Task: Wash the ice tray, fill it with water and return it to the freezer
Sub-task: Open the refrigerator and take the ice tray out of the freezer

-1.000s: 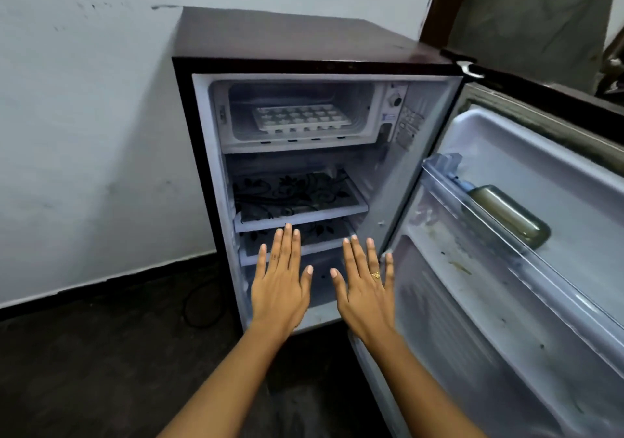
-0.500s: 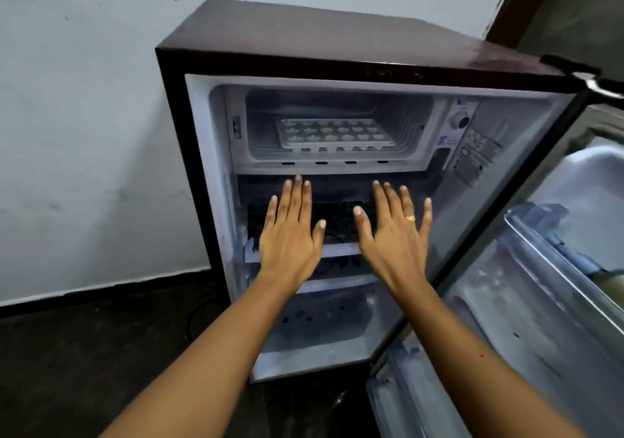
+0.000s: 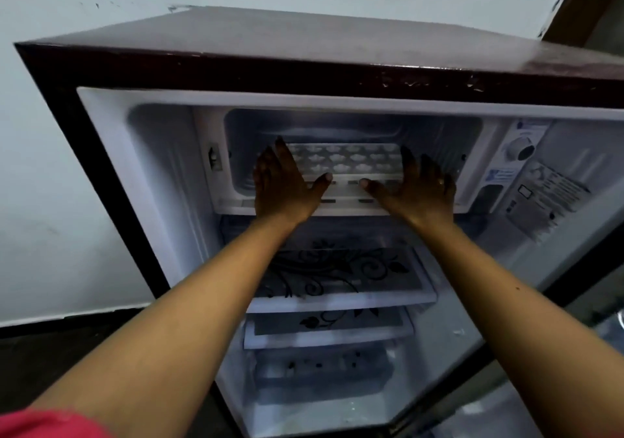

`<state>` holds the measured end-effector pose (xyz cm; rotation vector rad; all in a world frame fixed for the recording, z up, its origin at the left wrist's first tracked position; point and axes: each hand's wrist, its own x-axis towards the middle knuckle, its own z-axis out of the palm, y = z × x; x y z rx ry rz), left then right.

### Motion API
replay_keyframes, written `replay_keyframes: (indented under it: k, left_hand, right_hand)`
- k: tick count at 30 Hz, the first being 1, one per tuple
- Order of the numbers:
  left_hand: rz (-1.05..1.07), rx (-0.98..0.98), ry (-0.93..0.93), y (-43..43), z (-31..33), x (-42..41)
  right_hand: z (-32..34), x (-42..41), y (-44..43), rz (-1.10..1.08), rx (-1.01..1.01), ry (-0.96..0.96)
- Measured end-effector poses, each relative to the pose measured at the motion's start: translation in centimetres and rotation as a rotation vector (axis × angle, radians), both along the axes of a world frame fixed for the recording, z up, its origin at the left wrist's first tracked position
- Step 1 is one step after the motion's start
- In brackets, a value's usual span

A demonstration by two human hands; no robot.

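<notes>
Two bare hands flank the white ice tray (image 3: 347, 162), which lies flat on the floor of the freezer compartment (image 3: 439, 133) at the top of an open fridge (image 3: 304, 66). The left hand (image 3: 283, 184) sits at the tray's left end and the right hand (image 3: 418, 187) at its right end, fingers (image 3: 270, 164) straight and spread, gripping nothing. Whether they touch the tray cannot be told. By all appearances the opening step is in hand: fetching the tray for washing. Next, both hands must close on its ends and draw it out level.
</notes>
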<state>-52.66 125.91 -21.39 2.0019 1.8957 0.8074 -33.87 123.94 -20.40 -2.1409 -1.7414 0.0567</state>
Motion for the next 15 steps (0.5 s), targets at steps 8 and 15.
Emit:
replay_keyframes:
  k: [8, 15]
  left_hand:
    - [0.000, -0.176, -0.042, 2.7, -0.3, -1.4]
    - [-0.029, -0.150, -0.100, 2.3, -0.9, -1.5]
  right_hand:
    - [-0.7, 2.0, 4.2, 0.033, -0.125, 0.244]
    - [-1.0, 1.6, 3.6, -0.019, -0.072, 0.350]
